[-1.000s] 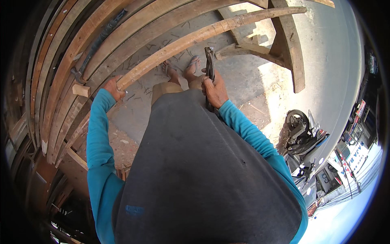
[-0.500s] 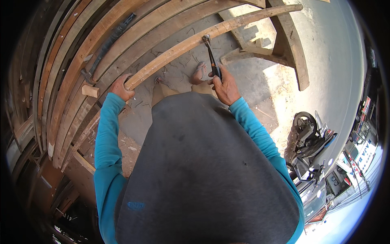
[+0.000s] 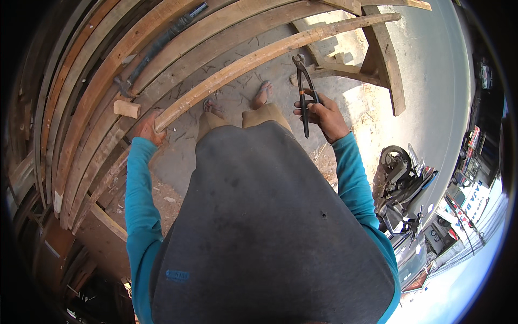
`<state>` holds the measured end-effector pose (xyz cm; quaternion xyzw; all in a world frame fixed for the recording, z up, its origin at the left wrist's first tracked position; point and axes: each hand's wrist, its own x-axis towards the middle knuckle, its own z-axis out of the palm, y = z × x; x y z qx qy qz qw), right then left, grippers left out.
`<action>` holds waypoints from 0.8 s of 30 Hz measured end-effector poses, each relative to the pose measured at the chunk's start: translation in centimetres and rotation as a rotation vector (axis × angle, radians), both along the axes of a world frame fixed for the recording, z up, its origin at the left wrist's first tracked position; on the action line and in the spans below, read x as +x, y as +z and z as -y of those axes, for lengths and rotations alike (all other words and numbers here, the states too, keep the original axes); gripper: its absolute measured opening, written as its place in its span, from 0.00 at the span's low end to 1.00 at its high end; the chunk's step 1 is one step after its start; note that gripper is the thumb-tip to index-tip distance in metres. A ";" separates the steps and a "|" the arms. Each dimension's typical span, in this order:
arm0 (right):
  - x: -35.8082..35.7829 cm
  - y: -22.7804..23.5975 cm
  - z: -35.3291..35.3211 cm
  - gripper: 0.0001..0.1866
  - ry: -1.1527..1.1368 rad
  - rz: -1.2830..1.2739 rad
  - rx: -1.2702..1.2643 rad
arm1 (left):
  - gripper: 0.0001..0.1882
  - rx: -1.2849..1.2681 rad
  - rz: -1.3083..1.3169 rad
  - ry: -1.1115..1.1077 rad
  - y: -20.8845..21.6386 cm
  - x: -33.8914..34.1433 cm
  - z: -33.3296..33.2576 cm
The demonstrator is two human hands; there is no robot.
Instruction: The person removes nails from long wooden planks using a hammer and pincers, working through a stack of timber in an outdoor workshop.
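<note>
A long wooden plank (image 3: 243, 66) lies slantwise across the frame above the floor. My left hand (image 3: 148, 128) is closed around its near left end. My right hand (image 3: 326, 116), to the right of my knees, holds a pair of pincers (image 3: 299, 62) by the handles. The pincers point away from me, their handles spread apart. Their head is below the plank's edge in the picture and appears apart from it. Beyond my left hand, a small wooden block (image 3: 127, 108) and a hammer (image 3: 156, 47) with a dark handle rest on the timbers.
Curved timbers (image 3: 86, 124) are stacked along the left. Thin dark bent pieces, like nails, litter the floor (image 3: 183, 146) around my feet. An angled wooden frame (image 3: 391, 70) stands at the far right. A motorcycle (image 3: 402, 178) is parked on the right.
The pincers have come off the plank's surface, moved right and towards me, and their handles have spread. The view has shifted slightly; my left hand still holds the plank's end.
</note>
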<state>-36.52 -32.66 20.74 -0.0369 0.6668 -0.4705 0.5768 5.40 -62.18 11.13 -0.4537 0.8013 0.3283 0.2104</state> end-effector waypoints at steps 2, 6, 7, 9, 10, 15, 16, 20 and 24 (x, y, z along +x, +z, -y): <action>0.1 0.4 -0.1 0.30 -0.081 0.259 -0.037 | 0.39 0.043 -0.026 0.015 -0.3 0.4 -0.7; 0.7 0.1 -0.6 0.30 -0.051 0.093 -0.008 | 0.41 -0.282 -0.159 -0.053 0.5 0.3 -3.3; 0.5 0.2 -0.5 0.30 -0.055 0.090 -0.002 | 0.43 -0.336 -0.120 -0.075 0.9 -0.1 -3.7; -0.1 0.7 -0.2 0.30 0.026 0.048 0.047 | 0.45 -0.358 -0.112 -0.058 0.8 0.3 -4.8; -0.4 0.9 -0.1 0.30 0.025 0.049 0.054 | 0.47 -0.388 -0.104 -0.041 0.7 0.4 -5.3; -2.2 1.0 0.2 0.30 0.164 0.024 0.113 | 0.51 -0.478 -0.081 -0.007 0.2 0.3 -6.9; -2.4 1.3 0.2 0.30 0.165 0.025 0.116 | 0.52 -0.482 -0.085 0.006 0.2 0.3 -7.0; -3.2 1.7 0.6 0.31 0.184 0.103 0.140 | 0.49 -0.494 -0.055 -0.021 0.6 0.1 -7.0; -3.3 2.1 0.7 0.31 0.179 0.109 0.138 | 0.50 -0.507 -0.050 -0.017 0.5 0.1 -7.1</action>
